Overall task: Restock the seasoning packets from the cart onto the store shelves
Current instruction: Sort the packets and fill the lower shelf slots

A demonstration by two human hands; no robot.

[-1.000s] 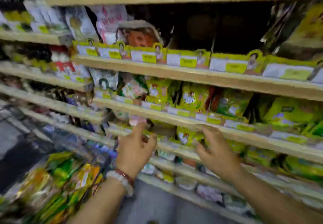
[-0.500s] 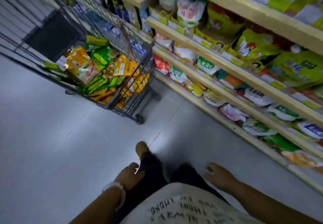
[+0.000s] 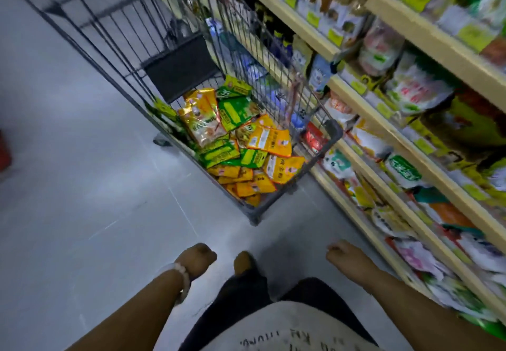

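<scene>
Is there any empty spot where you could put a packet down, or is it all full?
The grey floor left of the cart is bare, and so is the strip between the cart and the feet. Inside the cart, seasoning packets cover the bottom. The shelves on the right look packed along every row.

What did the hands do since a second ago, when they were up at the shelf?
Both hands came away from the shelves and dropped low: left hand and right hand now hang empty with loosely curled fingers. The view swung down toward the cart, which looks nearer. The seasoning packets are still piled in it.
</scene>
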